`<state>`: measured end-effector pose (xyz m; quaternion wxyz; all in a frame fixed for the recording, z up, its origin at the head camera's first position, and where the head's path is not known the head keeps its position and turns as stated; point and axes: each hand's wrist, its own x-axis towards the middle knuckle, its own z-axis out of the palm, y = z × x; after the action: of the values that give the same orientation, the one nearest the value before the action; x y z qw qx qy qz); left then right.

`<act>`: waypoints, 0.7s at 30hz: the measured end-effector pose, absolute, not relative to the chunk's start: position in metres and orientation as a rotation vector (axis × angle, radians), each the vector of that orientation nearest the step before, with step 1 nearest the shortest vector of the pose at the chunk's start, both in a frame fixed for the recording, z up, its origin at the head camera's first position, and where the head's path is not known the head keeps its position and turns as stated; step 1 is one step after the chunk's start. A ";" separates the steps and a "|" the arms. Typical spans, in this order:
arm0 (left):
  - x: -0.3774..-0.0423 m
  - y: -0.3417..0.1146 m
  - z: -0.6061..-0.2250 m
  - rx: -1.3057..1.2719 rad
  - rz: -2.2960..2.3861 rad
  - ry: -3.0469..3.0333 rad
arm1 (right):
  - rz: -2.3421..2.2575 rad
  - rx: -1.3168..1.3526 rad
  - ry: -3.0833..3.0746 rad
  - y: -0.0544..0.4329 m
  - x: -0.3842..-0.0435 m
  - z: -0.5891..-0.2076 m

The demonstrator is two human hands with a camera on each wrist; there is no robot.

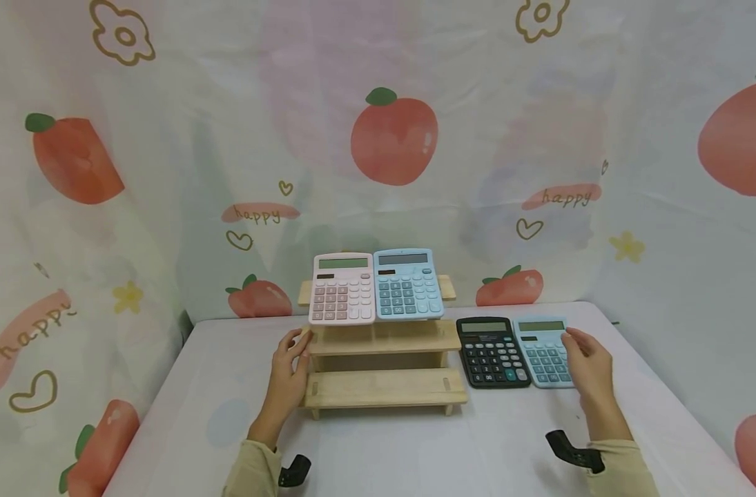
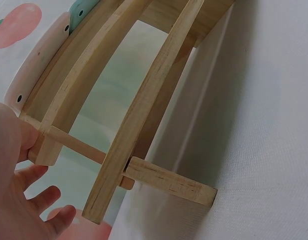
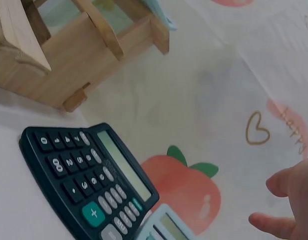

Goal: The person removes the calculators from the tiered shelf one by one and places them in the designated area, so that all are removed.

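A tiered wooden rack [image 1: 386,390] stands on the table. My left hand [image 1: 287,362] touches its left end. In the left wrist view, some fingers [image 2: 51,195] of that hand are spread loosely beside the end of a wooden shelf. On the top tier lean a pink calculator [image 1: 342,288] and a blue calculator [image 1: 407,284], side by side. Right of the rack lie a black calculator [image 1: 493,353] and a light blue calculator [image 1: 544,352]. My right hand [image 1: 592,366] is at the upper right edge of the light blue one; the right wrist view shows its fingers apart, holding nothing.
White cloth covers the table [image 1: 390,455]. A fruit-printed curtain [image 1: 393,214] surrounds the back and sides. Each wrist carries a black mount, the left one [image 1: 295,471] and the right one [image 1: 574,452]. The black calculator stands close beside the rack's right end.
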<state>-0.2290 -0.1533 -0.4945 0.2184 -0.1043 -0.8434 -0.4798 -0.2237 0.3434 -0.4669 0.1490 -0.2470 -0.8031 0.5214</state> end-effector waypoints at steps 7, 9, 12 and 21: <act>-0.227 -0.155 -0.495 -0.263 -1.339 -2.356 | 1.526 -0.525 -2.403 0.320 -0.213 -0.447; -0.227 -0.155 -0.495 -0.259 -1.340 -2.361 | 1.509 -0.478 -2.411 0.314 -0.211 -0.445; -0.227 -0.155 -0.495 -0.256 -1.338 -2.362 | 1.484 -0.429 -2.407 0.307 -0.209 -0.442; -0.229 -0.154 -0.495 -0.268 -1.346 -2.342 | 1.438 -0.286 -2.434 0.289 -0.206 -0.437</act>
<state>-0.2292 -0.1537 -0.4951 0.2121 -0.0965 -0.8432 -0.4845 -0.2056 0.2891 -0.4373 0.1494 -0.0994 -0.8471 0.5002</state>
